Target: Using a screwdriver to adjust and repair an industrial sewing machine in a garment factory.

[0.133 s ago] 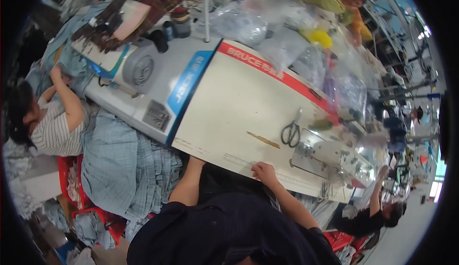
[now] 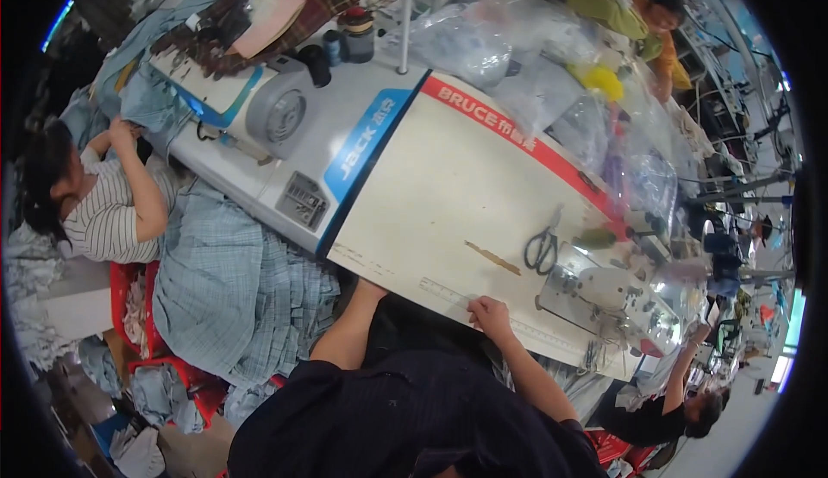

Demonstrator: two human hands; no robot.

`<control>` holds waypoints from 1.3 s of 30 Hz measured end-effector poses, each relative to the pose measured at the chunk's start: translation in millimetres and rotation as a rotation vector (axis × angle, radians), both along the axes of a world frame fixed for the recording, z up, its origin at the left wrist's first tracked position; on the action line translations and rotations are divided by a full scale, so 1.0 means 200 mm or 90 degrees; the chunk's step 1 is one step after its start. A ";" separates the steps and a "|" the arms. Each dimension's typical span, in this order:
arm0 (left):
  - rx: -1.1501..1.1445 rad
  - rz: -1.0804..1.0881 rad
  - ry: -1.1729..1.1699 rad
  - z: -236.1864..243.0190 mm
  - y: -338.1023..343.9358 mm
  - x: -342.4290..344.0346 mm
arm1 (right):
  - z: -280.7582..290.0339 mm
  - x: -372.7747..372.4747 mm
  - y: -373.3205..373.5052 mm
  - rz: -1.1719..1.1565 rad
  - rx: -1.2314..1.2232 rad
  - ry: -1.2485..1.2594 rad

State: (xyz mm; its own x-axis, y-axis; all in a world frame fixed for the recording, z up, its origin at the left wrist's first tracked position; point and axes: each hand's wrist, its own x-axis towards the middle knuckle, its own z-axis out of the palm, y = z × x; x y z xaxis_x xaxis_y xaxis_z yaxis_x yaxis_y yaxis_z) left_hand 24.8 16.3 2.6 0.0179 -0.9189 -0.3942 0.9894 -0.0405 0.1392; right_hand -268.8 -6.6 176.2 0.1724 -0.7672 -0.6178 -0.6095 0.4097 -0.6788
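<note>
My left hand (image 2: 372,289) reaches under the front edge of the cream sewing table (image 2: 431,202), so its fingers are hidden. At that same edge, my right hand (image 2: 489,313) rests with curled fingers over the printed ruler scale (image 2: 444,292); anything between them is too small to make out. A pair of dark-handled scissors (image 2: 541,252) lies farther back, beside a sewing machine (image 2: 604,288) on the right. Between the scissors and my right hand is a brown worn strip (image 2: 493,258) on the tabletop.
Another sewing machine (image 2: 276,116) adjoins on the left, with thread spools (image 2: 356,36) behind it. Blue-grey fabric (image 2: 216,279) hangs beside me near red crates (image 2: 134,310). Plastic bags (image 2: 535,81) pile along the far edge. A co-worker in stripes (image 2: 112,215) sits left, another (image 2: 664,409) right.
The whole view has shifted, so the scene sits slightly farther right. Both my hands keep about the same places at the table edge.
</note>
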 end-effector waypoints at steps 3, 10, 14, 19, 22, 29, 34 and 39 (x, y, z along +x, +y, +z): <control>0.091 -0.044 0.055 0.08 0.09 -0.03 | -0.03 -0.02 0.02 -0.017 -0.005 0.012; 0.181 -0.255 0.047 0.31 0.35 0.16 | 0.00 0.04 0.03 0.061 -0.124 0.129; 0.163 -0.320 0.021 0.30 0.47 0.24 | -0.05 0.09 0.09 0.053 -0.131 0.090; 0.178 -0.338 -0.115 0.18 0.67 0.25 | 0.01 0.42 0.18 0.281 -0.193 -0.026; 0.165 -0.346 -0.152 0.23 0.68 0.25 | -0.02 0.61 0.25 0.493 -0.237 -0.018; 0.194 -0.342 -0.045 0.36 0.64 0.24 | -0.24 0.82 0.18 0.820 -0.542 0.051; 0.221 -0.321 0.008 0.34 0.65 0.25 | -0.26 0.91 0.20 0.961 -0.488 0.164; 0.219 -0.306 0.029 0.32 0.65 0.25 | -0.23 0.94 0.18 0.951 -0.507 0.130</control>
State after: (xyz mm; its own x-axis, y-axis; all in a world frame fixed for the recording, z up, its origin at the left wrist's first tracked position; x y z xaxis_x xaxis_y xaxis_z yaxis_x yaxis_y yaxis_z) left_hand 75.8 146.1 67.4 -0.3929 -0.6387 -0.6616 0.8532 -0.5216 -0.0032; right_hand -80.8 29.6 129.8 0.9477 -0.1301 -0.2916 -0.2160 -0.9337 -0.2855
